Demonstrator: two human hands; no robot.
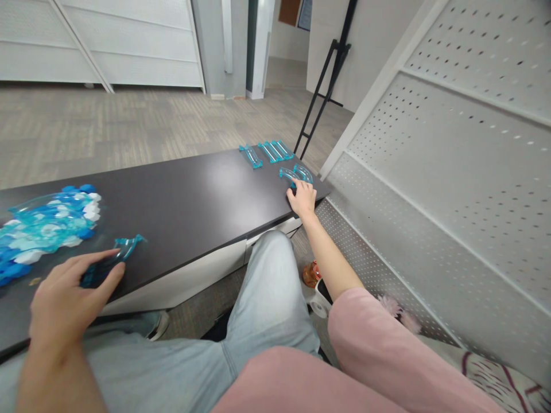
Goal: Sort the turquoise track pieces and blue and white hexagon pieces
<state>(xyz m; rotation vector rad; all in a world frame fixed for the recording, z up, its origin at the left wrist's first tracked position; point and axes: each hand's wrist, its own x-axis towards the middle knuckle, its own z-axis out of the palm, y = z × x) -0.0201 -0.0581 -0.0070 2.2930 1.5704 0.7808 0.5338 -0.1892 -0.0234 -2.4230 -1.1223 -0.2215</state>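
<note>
My left hand (69,292) is at the near left of the dark table, thumb and fingers closed around a curved clear blue plastic track piece (125,246). Part of that piece is hidden behind the fingers. At the table's far right end, my right hand (303,198) has its fingertips closed on the end of another curved clear track piece (289,173). A similar curved piece (303,172) lies right beside it. Behind these, straight clear blue track pieces (275,151) lie side by side, with one more straight piece (251,156) slightly apart to their left.
A heap of blue, white and clear plastic parts (51,223) covers the left of the table (185,195). A perforated white panel (430,172) rises at the right, near a black stand (322,86). A paper roll (319,305) and an orange-brown container (310,274) are below.
</note>
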